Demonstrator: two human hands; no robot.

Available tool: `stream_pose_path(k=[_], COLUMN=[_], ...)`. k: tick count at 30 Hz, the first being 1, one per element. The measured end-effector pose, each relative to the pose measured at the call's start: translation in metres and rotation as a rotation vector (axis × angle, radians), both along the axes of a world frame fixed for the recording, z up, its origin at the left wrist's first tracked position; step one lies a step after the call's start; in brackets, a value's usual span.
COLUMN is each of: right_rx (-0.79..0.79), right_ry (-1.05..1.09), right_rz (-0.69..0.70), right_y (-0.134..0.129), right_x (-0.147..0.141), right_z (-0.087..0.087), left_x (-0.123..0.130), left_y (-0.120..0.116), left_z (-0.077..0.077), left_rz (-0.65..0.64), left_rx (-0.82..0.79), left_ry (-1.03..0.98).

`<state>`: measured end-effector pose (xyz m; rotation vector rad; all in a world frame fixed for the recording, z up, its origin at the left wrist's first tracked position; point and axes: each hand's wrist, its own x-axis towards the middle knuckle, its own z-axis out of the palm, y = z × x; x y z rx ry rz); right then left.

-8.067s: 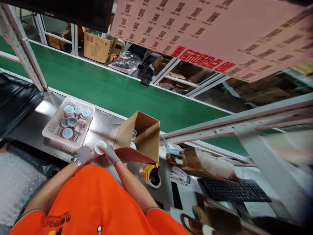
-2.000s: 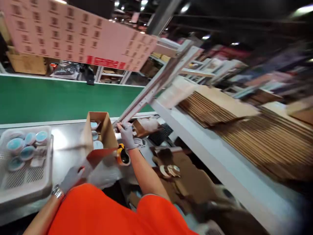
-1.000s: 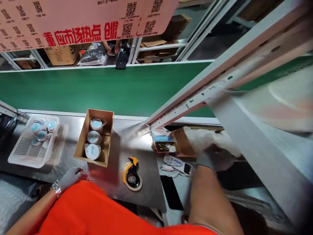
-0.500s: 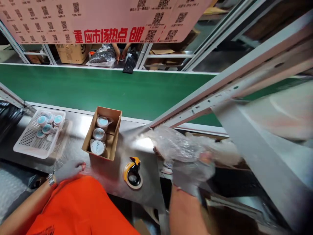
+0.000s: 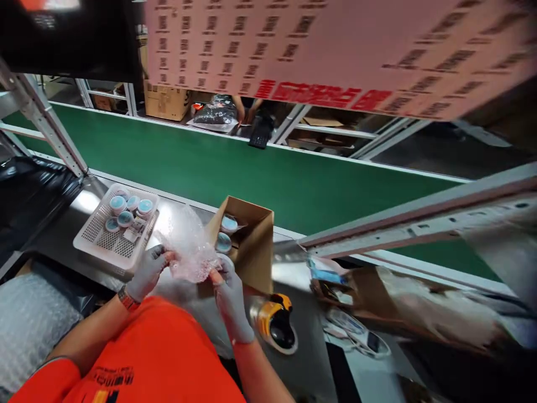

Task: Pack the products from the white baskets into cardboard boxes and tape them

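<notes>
A crumpled sheet of clear bubble wrap (image 5: 191,249) is stretched between my two hands, above the metal bench. My left hand (image 5: 147,271), in a grey glove with bare fingertips, pinches its left edge. On the other side, my right hand (image 5: 230,296), gloved the same way, grips the right edge. Just behind my right hand stands an open cardboard box (image 5: 255,254), with round tubs (image 5: 230,223) showing inside; the sheet and hand hide part of it. A yellow and black tape dispenser (image 5: 280,324) lies right of my right forearm.
At left, a white perforated basket (image 5: 90,235) holds several blue-lidded tubs (image 5: 125,218). A green conveyor belt (image 5: 180,162) runs behind the bench. Metal posts (image 5: 54,120) flank it. A bubble wrap roll (image 5: 33,324) is at lower left. Across the belt, another person's hands (image 5: 247,111) show.
My right hand has come from the far right to the bench with the bubble wrap. My left hand has risen and taken its other edge. The view has swung right.
</notes>
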<state>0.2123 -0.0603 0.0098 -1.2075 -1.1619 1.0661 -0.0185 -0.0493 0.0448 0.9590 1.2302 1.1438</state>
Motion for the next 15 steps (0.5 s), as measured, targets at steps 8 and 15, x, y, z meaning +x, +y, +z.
stream_pose_path(k=[8, 15], right_rx=[0.09, 0.094], right_ry=[-0.387, -0.407], right_rz=[0.163, 0.53], right_y=[0.027, 0.068], right_x=[-0.109, -0.196], right_z=[-0.005, -0.013], left_x=[-0.101, -0.163], left_y=[-0.014, -0.013], left_z=[-0.048, -0.074], left_rz=[-0.102, -0.135], left_rx=[0.246, 0.024], left_ry=[0.608, 0.286])
